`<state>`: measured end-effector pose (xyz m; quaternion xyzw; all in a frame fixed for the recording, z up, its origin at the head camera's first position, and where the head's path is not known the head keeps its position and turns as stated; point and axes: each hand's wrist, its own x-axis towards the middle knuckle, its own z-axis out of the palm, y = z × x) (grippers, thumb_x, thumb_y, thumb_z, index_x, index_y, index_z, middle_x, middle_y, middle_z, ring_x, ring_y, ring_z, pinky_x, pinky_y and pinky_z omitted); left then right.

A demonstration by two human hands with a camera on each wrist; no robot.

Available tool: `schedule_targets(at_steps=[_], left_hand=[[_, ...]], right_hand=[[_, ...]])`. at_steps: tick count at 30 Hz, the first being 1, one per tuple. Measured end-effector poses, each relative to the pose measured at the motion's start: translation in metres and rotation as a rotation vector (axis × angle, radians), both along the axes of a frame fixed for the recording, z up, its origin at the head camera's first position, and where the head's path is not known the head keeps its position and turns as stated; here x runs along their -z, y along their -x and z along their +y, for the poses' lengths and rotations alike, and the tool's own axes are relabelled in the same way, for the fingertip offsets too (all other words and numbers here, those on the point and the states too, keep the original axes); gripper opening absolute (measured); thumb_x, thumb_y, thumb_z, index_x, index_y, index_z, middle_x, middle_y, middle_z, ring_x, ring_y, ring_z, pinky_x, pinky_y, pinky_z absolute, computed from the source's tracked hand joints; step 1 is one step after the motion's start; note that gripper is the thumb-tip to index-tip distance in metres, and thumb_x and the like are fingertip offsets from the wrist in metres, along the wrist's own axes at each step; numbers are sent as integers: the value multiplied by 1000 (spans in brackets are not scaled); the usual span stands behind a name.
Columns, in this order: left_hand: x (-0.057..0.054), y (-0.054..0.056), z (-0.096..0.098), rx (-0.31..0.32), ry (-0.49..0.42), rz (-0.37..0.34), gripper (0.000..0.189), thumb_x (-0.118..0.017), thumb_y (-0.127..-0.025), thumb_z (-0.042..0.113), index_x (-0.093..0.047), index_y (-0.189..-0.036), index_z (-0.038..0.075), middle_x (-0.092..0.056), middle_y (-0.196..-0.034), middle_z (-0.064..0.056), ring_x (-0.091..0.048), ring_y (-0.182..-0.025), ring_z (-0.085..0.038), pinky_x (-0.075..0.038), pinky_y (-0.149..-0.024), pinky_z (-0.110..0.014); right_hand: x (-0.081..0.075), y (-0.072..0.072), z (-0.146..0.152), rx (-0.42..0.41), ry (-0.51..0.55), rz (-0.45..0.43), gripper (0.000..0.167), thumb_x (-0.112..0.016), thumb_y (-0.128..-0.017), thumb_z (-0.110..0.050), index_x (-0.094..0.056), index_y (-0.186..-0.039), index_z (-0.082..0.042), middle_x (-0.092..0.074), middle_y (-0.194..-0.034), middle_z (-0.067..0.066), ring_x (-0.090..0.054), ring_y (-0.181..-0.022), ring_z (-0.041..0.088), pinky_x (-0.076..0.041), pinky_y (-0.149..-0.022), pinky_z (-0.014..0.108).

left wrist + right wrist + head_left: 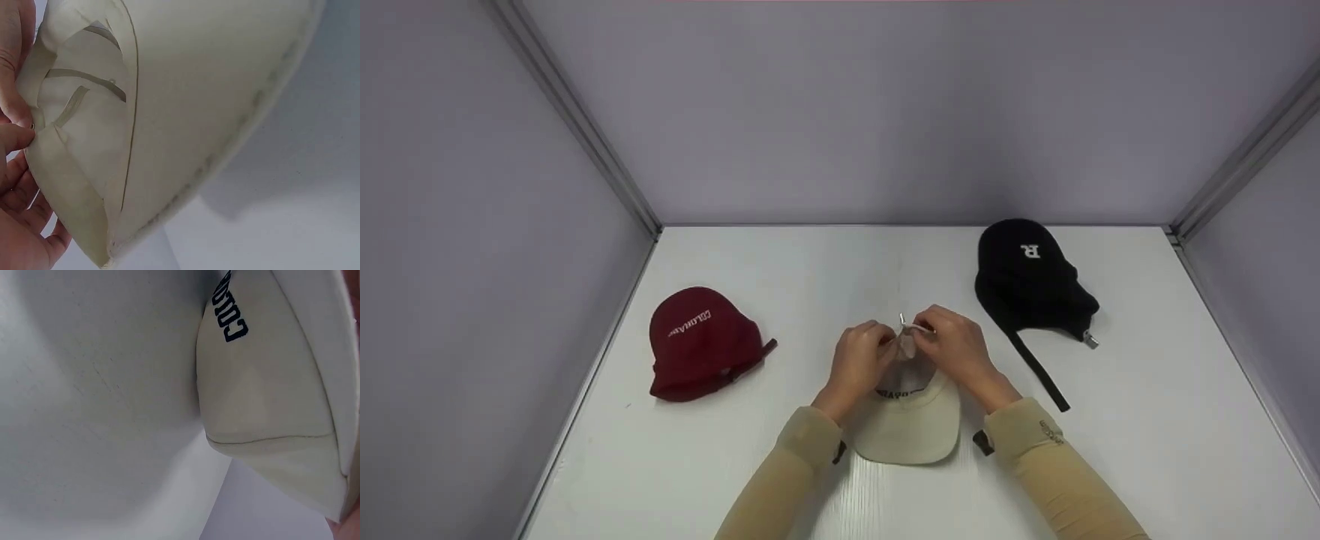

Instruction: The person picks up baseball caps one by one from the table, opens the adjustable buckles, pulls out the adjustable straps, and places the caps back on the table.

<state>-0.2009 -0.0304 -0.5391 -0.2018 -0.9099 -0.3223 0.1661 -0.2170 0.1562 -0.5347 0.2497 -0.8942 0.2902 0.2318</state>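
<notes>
A cream cap [906, 436] lies on the table, its brim toward me. Both hands meet at its far end, around the strap. My left hand [856, 361] pinches the back edge of the cap beside a small metal buckle [902, 319]. With thumb and fingertips my right hand [958, 349] pinches the pale strap [916, 328] at that buckle. In the left wrist view, fingers crowd the left side at the opening of the cream cap [174, 101], whose inner band shows. Dark lettering [229, 315] runs along the front of the cap in the right wrist view.
To the left sits a dark red cap [701, 352] with white lettering and a short strap end sticking out. At the back right lies a black cap [1020, 285] with a white R, its long strap [1041, 373] trailing forward. Grey walls [840, 112] enclose the white table [810, 262].
</notes>
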Motion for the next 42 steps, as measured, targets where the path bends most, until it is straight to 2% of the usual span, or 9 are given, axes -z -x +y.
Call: schedule_targets(at_steps=[6, 10, 16, 22, 28, 36, 42], left_hand=[[-2, -4, -1, 2, -26, -22, 4, -71, -86, 13, -72, -84, 10, -66, -79, 3, -61, -73, -10, -51, -72, -29], [-3, -5, 0, -2, -29, -52, 7, -71, -88, 17, -72, -89, 10, -66, -80, 4, -59, -72, -8, -51, -71, -29], [-2, -3, 1, -4, -2, -94, 12, -70, -92, 21, -74, -96, 11, -68, -82, 5, -59, -73, -6, -50, -74, -31], [-1, -4, 0, 18, 3, -55, 10, -68, -94, 18, -75, -92, 12, -69, -83, 6, -61, -74, -5, -50, -76, -31], [0, -5, -1, 23, -26, -19, 9, -69, -93, 17, -75, -90, 12, -68, -82, 6, -61, -73, -5, -51, -74, -29], [-1, -8, -1, 10, -16, -37, 7, -69, -90, 16, -74, -89, 11, -68, -81, 5, -60, -72, -6, -51, -74, -31], [1, -8, -4, -5, -31, -39, 5, -70, -87, 13, -73, -85, 11, -66, -79, 5, -58, -71, -8, -51, -71, -30]], right_hand=[[-1, 3, 4, 85, 55, 3, 8, -75, -85, -11, -69, -86, -7, -67, -80, 4, -63, -67, 20, -51, -59, 40], [-2, 3, 5, 65, 109, -29, 9, -75, -87, -14, -70, -86, -7, -68, -79, 5, -64, -66, 19, -52, -59, 39], [-4, 1, 2, 27, 128, -66, 7, -76, -86, -13, -71, -81, -10, -69, -75, 0, -63, -64, 14, -52, -57, 35], [-7, 0, 0, 38, 138, -110, 5, -76, -86, -14, -73, -86, -10, -71, -80, 2, -67, -68, 15, -54, -60, 36], [-7, 0, 1, 99, 141, -173, 7, -76, -86, -17, -77, -89, -10, -73, -83, 3, -69, -72, 17, -54, -64, 38], [-6, 1, 2, 211, 154, -158, 8, -76, -84, -17, -78, -87, -9, -73, -79, 4, -68, -70, 19, -53, -64, 41], [-4, 3, 3, 236, 181, -130, 9, -78, -83, -19, -79, -84, -10, -73, -76, 3, -67, -66, 18, -53, -61, 40]])
